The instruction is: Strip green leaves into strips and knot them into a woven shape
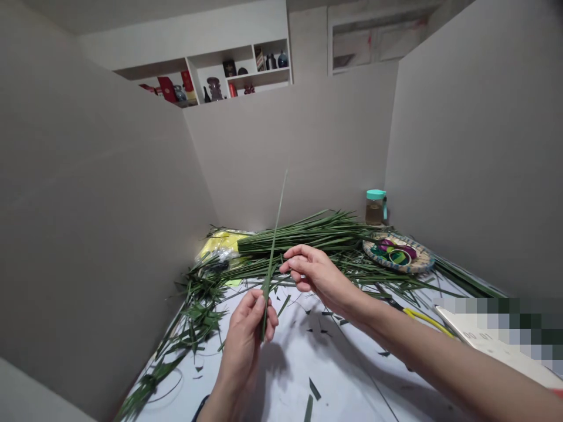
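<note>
My left hand (pixel 253 319) is closed around the lower part of a long green leaf strip (pixel 273 246). The strip stands nearly upright, leaning a little right, and its thin pale tip rises in front of the back panel. Just right of the strip hangs my right hand (pixel 312 272), its fingers loosely bent and apart, with nothing visible between them. Behind both hands lies a thick bundle of long green leaves (pixel 303 234) on the white table (pixel 334 375).
Woven leaf pieces (pixel 197 322) lie along the left side. At the back right are a woven tray (pixel 422 261) and a teal-lidded jug (pixel 374 210). Yellow-handled scissors (pixel 426 319) lie beside a white device (pixel 488 346). Grey panels (pixel 299 140) enclose the table.
</note>
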A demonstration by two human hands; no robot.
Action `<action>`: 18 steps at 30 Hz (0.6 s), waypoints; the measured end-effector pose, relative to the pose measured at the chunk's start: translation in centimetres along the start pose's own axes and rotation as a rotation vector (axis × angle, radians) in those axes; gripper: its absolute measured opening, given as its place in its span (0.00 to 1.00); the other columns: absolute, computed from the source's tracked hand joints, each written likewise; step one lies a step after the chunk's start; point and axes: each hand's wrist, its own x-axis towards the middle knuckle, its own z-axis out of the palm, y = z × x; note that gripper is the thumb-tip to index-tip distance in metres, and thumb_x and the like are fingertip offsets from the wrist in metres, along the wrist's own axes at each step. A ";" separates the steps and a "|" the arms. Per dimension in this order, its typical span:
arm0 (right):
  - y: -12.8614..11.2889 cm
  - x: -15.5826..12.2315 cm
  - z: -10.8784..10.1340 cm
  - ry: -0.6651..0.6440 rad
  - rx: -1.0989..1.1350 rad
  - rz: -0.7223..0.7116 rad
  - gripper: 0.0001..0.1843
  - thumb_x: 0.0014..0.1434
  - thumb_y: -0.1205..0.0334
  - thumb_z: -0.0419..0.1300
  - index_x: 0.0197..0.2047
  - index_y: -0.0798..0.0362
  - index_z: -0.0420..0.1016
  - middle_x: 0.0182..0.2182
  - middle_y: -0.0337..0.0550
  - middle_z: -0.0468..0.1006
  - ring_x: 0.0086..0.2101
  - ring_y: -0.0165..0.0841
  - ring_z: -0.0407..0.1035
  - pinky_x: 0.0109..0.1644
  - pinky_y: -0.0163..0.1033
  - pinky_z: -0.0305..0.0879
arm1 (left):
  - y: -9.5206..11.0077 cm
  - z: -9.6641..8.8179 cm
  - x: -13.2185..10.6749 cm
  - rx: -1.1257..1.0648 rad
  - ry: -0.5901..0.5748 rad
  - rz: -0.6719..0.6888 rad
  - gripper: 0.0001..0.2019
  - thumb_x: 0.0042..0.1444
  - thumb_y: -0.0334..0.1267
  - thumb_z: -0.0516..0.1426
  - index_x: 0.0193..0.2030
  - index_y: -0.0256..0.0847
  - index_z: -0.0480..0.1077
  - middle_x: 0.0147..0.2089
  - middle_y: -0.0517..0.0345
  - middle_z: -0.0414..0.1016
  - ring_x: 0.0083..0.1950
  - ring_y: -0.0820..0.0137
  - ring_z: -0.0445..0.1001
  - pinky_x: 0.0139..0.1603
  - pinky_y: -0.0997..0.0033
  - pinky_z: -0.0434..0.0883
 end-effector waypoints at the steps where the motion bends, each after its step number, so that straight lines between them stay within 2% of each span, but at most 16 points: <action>1: 0.0 -0.1 0.4 0.015 0.077 0.027 0.12 0.53 0.60 0.59 0.40 0.54 0.65 0.32 0.41 0.76 0.23 0.23 0.60 0.23 0.29 0.54 | -0.1 0.0 0.0 -0.009 0.004 0.005 0.16 0.54 0.47 0.66 0.32 0.39 0.66 0.22 0.63 0.72 0.20 0.80 0.63 0.23 0.81 0.59; 3: 0.0 -0.5 1.1 0.039 0.207 0.078 0.13 0.52 0.61 0.61 0.40 0.54 0.65 0.32 0.40 0.76 0.25 0.23 0.61 0.27 0.29 0.58 | -0.1 0.0 0.1 -0.035 0.016 0.009 0.16 0.53 0.47 0.66 0.33 0.40 0.66 0.23 0.62 0.73 0.21 0.78 0.66 0.24 0.80 0.61; 6: -0.1 -1.3 1.6 0.051 0.335 0.146 0.14 0.51 0.62 0.64 0.40 0.55 0.67 0.32 0.39 0.75 0.27 0.23 0.63 0.32 0.30 0.63 | 0.2 -0.1 0.2 -0.086 0.041 0.012 0.16 0.52 0.45 0.67 0.33 0.40 0.65 0.22 0.65 0.72 0.19 0.81 0.60 0.24 0.81 0.59; 9: -0.1 -2.7 1.0 0.026 0.389 0.209 0.15 0.50 0.60 0.68 0.39 0.56 0.71 0.31 0.41 0.76 0.27 0.26 0.64 0.33 0.32 0.64 | 0.8 -0.4 0.2 -0.135 0.051 0.013 0.17 0.50 0.43 0.68 0.32 0.40 0.64 0.21 0.68 0.69 0.17 0.84 0.52 0.22 0.82 0.55; 12: -0.2 -4.5 0.1 0.032 0.405 0.244 0.16 0.52 0.55 0.69 0.39 0.56 0.74 0.29 0.40 0.74 0.26 0.26 0.62 0.31 0.32 0.63 | 1.3 -0.5 0.1 -0.172 0.053 0.012 0.18 0.48 0.42 0.69 0.30 0.40 0.63 0.19 0.68 0.67 0.17 0.84 0.51 0.20 0.82 0.52; 15: -0.4 -6.1 -0.2 0.078 0.430 0.243 0.14 0.52 0.54 0.70 0.38 0.53 0.76 0.29 0.38 0.71 0.28 0.27 0.61 0.34 0.33 0.63 | 1.2 -0.2 -0.1 -0.206 0.052 -0.004 0.17 0.49 0.40 0.69 0.30 0.40 0.64 0.20 0.68 0.67 0.17 0.83 0.54 0.21 0.83 0.54; 18: -0.5 -6.9 0.8 0.072 0.423 0.196 0.11 0.51 0.56 0.70 0.33 0.51 0.75 0.33 0.40 0.70 0.34 0.31 0.63 0.40 0.36 0.63 | 0.8 0.4 -0.5 -0.229 0.032 -0.041 0.16 0.47 0.40 0.70 0.32 0.39 0.67 0.23 0.63 0.72 0.20 0.80 0.63 0.25 0.81 0.62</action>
